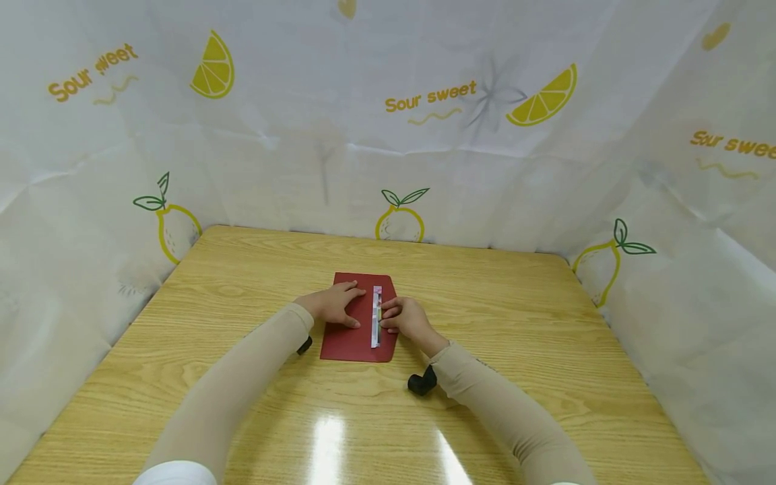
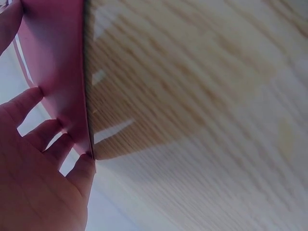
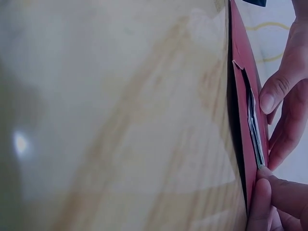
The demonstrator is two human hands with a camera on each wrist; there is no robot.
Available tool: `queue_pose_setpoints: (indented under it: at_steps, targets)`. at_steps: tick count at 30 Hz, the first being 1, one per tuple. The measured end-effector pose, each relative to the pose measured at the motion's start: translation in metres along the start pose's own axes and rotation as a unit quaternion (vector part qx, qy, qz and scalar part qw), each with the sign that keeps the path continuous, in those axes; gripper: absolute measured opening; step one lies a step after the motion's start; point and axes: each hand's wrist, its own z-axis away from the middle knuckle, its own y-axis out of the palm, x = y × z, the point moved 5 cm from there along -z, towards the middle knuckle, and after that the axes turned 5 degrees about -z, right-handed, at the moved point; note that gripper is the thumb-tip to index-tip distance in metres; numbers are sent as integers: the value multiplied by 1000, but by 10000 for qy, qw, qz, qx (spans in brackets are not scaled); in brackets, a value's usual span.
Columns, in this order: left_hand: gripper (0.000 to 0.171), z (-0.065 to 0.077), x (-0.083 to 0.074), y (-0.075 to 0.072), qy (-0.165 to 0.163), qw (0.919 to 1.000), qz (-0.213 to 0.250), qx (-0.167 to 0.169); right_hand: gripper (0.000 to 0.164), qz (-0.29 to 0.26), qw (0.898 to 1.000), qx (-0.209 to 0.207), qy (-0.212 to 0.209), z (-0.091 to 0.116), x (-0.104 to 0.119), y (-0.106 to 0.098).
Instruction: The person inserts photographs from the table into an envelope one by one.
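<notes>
A red envelope lies flat on the table, its flap side toward the right. From its opening shows a narrow strip of printed papers, pale with pink at the far end. My left hand rests on the envelope's left part, fingers spread; in the left wrist view its fingertips touch the red surface. At the strip's right side, my right hand has its fingers bent together. The right wrist view has the right fingers pinching at the near end of the papers.
The wooden table reflects light near its front edge. A white curtain with lemon prints hangs around the back and sides. Black wrist camera parts stick out below the right wrist.
</notes>
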Motion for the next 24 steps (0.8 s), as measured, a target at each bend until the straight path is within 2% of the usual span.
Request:
queue_pose_setpoints:
  at_steps: [11, 24]
  targets:
    - [79, 0, -1, -1, 3, 10000, -67, -7, 29, -127, 9999, 35, -2, 0, -1, -1]
    - [81, 0, -1, -1, -19, 9999, -99, -46, 34, -930, 9954, 224, 23, 2, 2, -18]
